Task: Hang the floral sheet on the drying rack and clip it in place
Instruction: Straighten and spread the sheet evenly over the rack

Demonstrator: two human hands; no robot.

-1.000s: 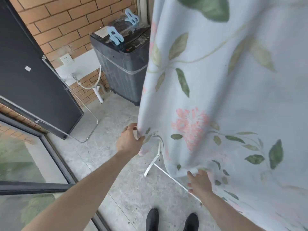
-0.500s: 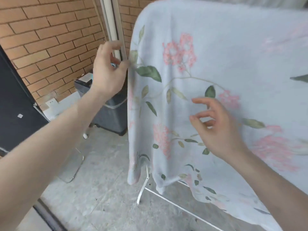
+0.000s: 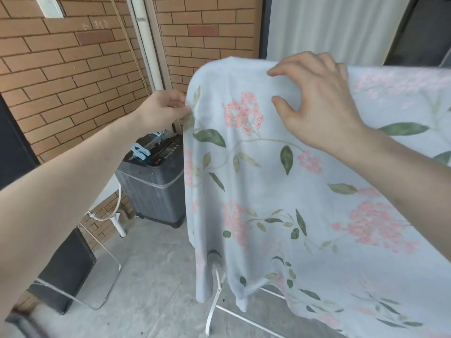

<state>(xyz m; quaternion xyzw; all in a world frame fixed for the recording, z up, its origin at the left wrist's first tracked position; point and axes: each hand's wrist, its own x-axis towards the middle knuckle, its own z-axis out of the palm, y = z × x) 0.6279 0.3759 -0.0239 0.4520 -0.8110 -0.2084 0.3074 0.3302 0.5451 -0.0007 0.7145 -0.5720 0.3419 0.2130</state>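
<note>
drying rack point(image 3: 214, 303): only a white leg and lower bar show; the rest lies under the floral sheet point(image 3: 305, 215)
floral sheet: cut off by right and bottom edges
left hand point(image 3: 162, 113): fingertips hidden behind sheet's edge
blue clips point(image 3: 140, 151): number unclear

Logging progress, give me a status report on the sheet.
Left hand pinching floral sheet edge. Right hand fingertips on its top fold. Sheet draped, unclipped; clips on washing machine.

The sheet point(image 3: 280, 191), pale blue with pink flowers and green leaves, hangs draped over the rack point(image 3: 214, 303), whose white leg and base bar show beneath its left hem. Blue clips point(image 3: 139, 152) lie on the far-left washer, well apart.
</note>
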